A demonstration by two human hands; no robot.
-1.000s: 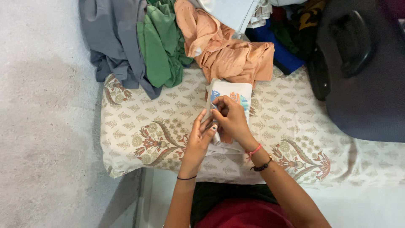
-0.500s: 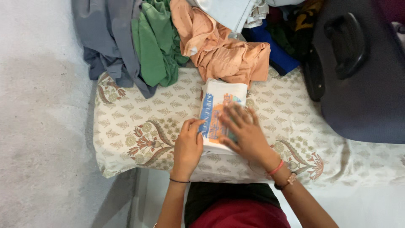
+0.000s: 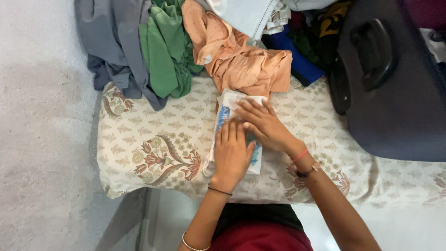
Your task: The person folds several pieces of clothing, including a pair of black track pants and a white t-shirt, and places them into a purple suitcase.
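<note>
A small folded white cloth with a blue and orange print (image 3: 223, 113) lies on a cream floral-patterned cushion (image 3: 153, 144). My left hand (image 3: 232, 155) rests flat on the near part of the cloth, fingers together and pointing away from me. My right hand (image 3: 262, 125) lies flat over the far part of it, fingers spread toward the left. Both palms press down on the cloth; neither hand grips it. Most of the print is hidden under my hands.
A heap of clothes sits at the cushion's far edge: grey (image 3: 118, 42), green (image 3: 167, 51), peach (image 3: 241, 60), pale blue (image 3: 246, 14) and dark blue (image 3: 302, 65). A dark suitcase with a handle (image 3: 395, 83) stands at the right. A pale rough floor (image 3: 42, 139) lies at the left.
A second ago both hands pinched the cloth and lifted its edge. Since then the cloth was laid down flat, and both palms came down on top of it.
</note>
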